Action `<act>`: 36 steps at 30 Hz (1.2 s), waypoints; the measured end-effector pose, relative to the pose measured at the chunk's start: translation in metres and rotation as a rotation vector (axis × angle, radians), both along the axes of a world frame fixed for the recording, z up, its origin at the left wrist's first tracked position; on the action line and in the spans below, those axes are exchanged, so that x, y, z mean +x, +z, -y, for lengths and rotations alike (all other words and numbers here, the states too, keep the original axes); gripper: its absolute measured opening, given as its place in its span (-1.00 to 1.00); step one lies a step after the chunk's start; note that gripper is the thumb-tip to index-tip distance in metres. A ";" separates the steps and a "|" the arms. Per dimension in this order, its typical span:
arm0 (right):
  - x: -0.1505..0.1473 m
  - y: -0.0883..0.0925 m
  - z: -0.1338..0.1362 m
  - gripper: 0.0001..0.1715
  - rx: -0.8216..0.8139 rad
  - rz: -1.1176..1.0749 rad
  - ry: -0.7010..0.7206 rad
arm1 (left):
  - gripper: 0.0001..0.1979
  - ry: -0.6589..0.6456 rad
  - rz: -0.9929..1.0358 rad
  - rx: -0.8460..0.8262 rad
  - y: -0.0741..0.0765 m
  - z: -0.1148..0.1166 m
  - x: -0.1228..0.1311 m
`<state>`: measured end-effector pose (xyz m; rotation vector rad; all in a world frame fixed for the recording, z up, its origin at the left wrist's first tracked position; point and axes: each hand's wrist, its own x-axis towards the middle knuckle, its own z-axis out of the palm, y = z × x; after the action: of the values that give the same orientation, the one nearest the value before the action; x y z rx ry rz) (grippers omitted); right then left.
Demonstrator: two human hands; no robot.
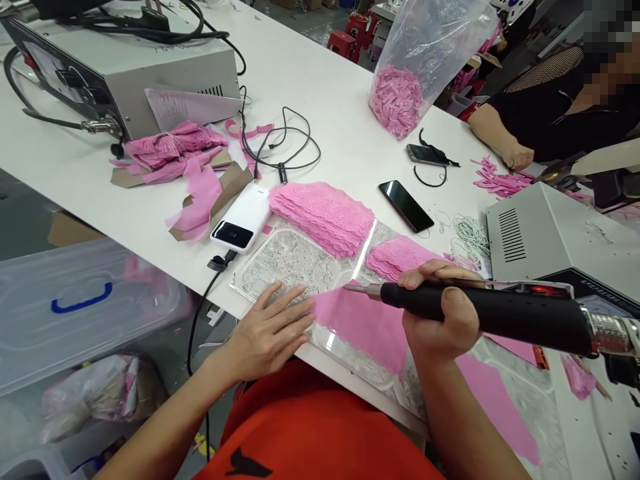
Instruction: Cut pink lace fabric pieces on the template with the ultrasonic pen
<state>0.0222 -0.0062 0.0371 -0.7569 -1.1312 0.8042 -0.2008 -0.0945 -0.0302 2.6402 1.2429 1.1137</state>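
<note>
Your right hand (440, 330) gripped the tool (505, 313); left of that grip, its tip (361, 289) met or hovered over the cloth (367, 327); your left hand (273, 331) lay flat, fingers spread; positioning the tip, seemingly, called for steadiness.

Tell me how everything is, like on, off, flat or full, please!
Left hand: open, fingers apart
Right hand: closed, gripping
Black tool: held; on or off, can't tell
Pink sheet: lying flat
Lacy pink pieces: stacked
Power-bank display: lit
Phone: screen dark
Clear bag: partly filled
</note>
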 end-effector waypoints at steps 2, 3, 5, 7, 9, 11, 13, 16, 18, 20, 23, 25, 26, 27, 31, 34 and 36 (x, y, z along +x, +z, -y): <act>0.000 0.000 0.000 -0.87 -0.001 -0.006 0.008 | -0.73 -0.001 0.007 0.001 -0.001 0.000 0.000; 0.000 0.000 0.000 -0.87 0.002 -0.005 0.013 | -0.73 -0.002 0.011 0.002 -0.002 0.000 0.000; 0.000 -0.001 -0.001 -0.89 0.012 0.005 0.022 | -0.72 -0.004 0.016 0.003 -0.003 0.000 0.000; 0.000 -0.001 -0.001 -0.91 0.025 0.020 0.025 | -0.71 -0.003 0.019 0.000 -0.004 0.001 0.000; 0.001 -0.001 -0.001 -0.92 0.026 0.030 0.029 | -0.71 -0.001 0.017 -0.004 -0.004 0.001 0.001; 0.001 0.000 -0.001 -0.92 0.022 0.031 0.032 | -0.71 0.000 0.017 -0.005 -0.004 0.001 0.001; 0.001 0.001 0.000 -0.91 0.020 0.021 0.034 | -0.72 -0.003 0.020 -0.002 -0.004 0.002 0.000; -0.001 0.003 0.003 -0.88 0.026 0.003 0.053 | -0.71 -0.012 0.023 0.001 -0.003 0.003 -0.001; -0.004 0.004 0.005 -0.88 0.027 0.004 0.074 | -0.70 -0.016 0.016 -0.002 -0.002 0.005 -0.003; -0.008 0.003 0.007 -0.88 0.020 0.009 0.094 | -0.68 -0.017 0.006 -0.008 -0.002 0.006 -0.005; -0.011 0.001 0.008 -0.89 0.017 0.016 0.113 | -0.68 -0.019 0.000 -0.011 -0.002 0.008 -0.007; -0.012 -0.001 0.007 -0.90 0.022 0.024 0.115 | -0.68 -0.017 0.003 -0.007 -0.003 0.008 -0.008; -0.012 -0.001 0.007 -0.92 0.022 0.030 0.120 | -0.67 -0.015 0.005 -0.004 -0.003 0.009 -0.008; -0.011 -0.002 0.006 -0.93 0.020 0.036 0.124 | -0.67 -0.014 0.007 -0.001 -0.004 0.009 -0.008; -0.011 -0.001 0.007 -0.93 0.015 0.043 0.147 | -0.69 -0.014 0.014 0.004 -0.006 0.009 -0.008; -0.016 0.000 0.011 -0.90 -0.012 0.012 0.175 | -0.71 -0.020 0.008 0.010 -0.005 0.009 -0.008; -0.021 0.000 0.013 -0.89 -0.020 -0.010 0.206 | -0.70 -0.024 0.001 0.010 -0.004 0.009 -0.008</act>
<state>0.0011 -0.0197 0.0374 -0.6588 -1.2069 0.9919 -0.2087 -0.1035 -0.0347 2.6544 1.2054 1.1199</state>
